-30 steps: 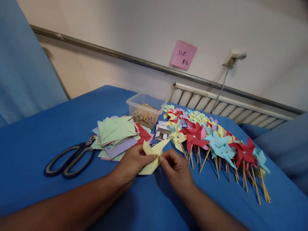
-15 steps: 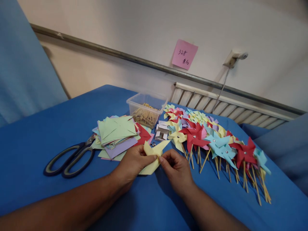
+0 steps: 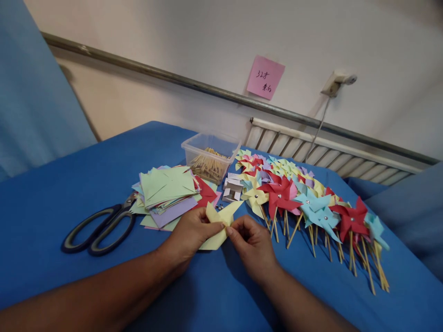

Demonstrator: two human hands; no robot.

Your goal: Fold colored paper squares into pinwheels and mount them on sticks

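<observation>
My left hand (image 3: 191, 233) and my right hand (image 3: 252, 243) both pinch a pale yellow cut paper square (image 3: 220, 220), its flaps folded toward the middle, just above the blue cloth (image 3: 69, 193). The fingertips of both hands meet at the paper's centre. A stack of cut coloured paper squares (image 3: 168, 189) lies just beyond my left hand. Finished paper pinwheels on wooden sticks (image 3: 304, 203) lie in a row to the right of my right hand.
Black-handled scissors (image 3: 100, 226) lie at the left of the stack. A clear plastic tub of wooden sticks (image 3: 210, 159) stands behind it, with a small box of pins (image 3: 232, 190) beside. A pink note (image 3: 265, 77) hangs on the wall above a radiator (image 3: 328, 154).
My right hand's fingers have shifted slightly left on the yellow paper's centre. Nothing else has moved.
</observation>
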